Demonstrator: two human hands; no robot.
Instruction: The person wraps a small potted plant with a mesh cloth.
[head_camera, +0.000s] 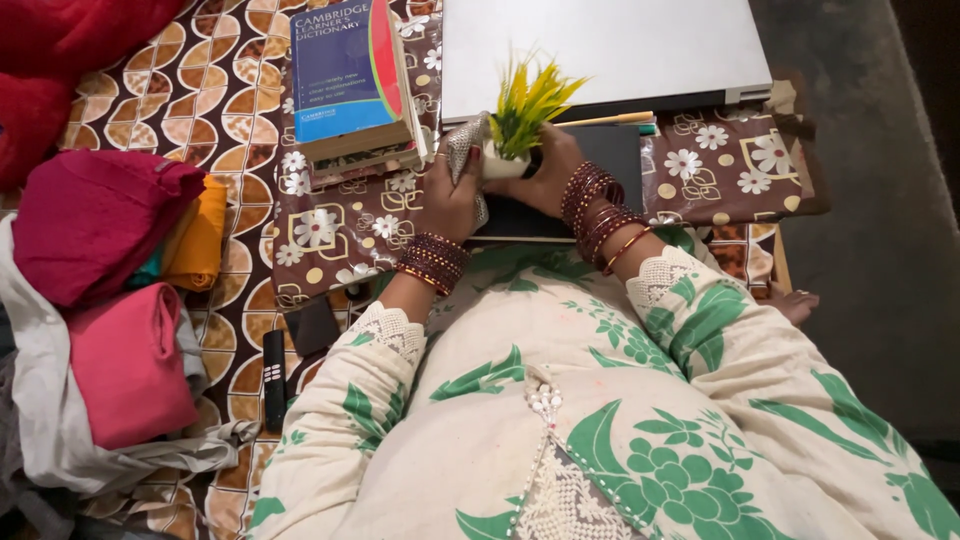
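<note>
Wiping looks in hand: the right hand (540, 170) clasps the small white potted plant (512, 140) while the left hand (455, 190) presses a grey cloth (462, 140) against it.

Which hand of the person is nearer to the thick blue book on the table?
Left. The left hand holds a cloth against the small white plant pot, just right of the blue book. The right hand grips the pot from its far side, farther from the book.
</note>
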